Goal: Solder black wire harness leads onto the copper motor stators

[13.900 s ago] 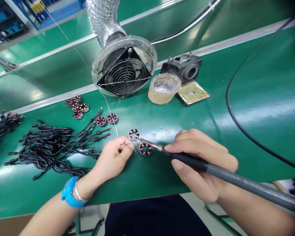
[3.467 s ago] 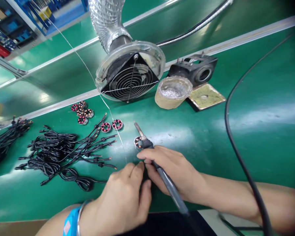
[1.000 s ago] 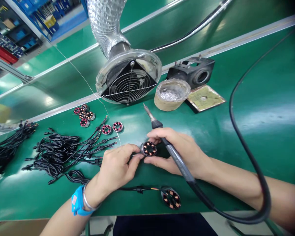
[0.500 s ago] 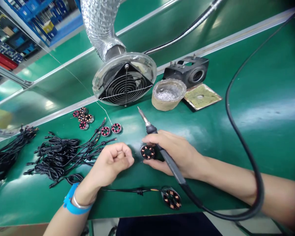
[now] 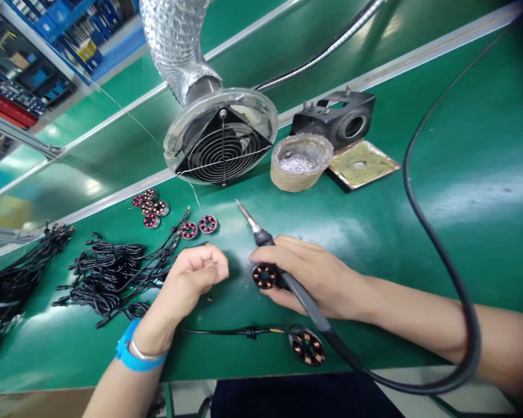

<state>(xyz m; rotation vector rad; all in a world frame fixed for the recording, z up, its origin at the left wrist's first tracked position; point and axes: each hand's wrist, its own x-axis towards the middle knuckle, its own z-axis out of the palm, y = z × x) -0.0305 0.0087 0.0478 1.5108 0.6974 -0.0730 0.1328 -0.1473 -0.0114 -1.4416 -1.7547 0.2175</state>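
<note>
My right hand [image 5: 314,276] is closed round a soldering iron [image 5: 303,296], whose tip points up and to the left. Between the thumb and fingers of that same hand sits a small motor stator [image 5: 264,276] with copper windings. To its left, my left hand [image 5: 198,276] is closed with curled fingers; whatever it may pinch is hidden. A tiny copper-coloured bit [image 5: 208,299] lies on the bench just below it. Nearer the front edge, another stator [image 5: 307,345] has a black cable [image 5: 218,332] attached.
Bundled black cables [image 5: 108,273] and several stators [image 5: 150,208] lie at left. A fume extractor [image 5: 221,142] hangs over the back of the bench. Right of it stand a pot of solder [image 5: 298,174], a black iron stand [image 5: 340,119] and a yellowish sponge [image 5: 364,165]. The iron's cord [image 5: 412,191] loops at right.
My left hand has drawn slightly left and up, away from the stator. The iron's tip has swung a little left, and the held stator has shifted slightly down. The view has moved slightly.
</note>
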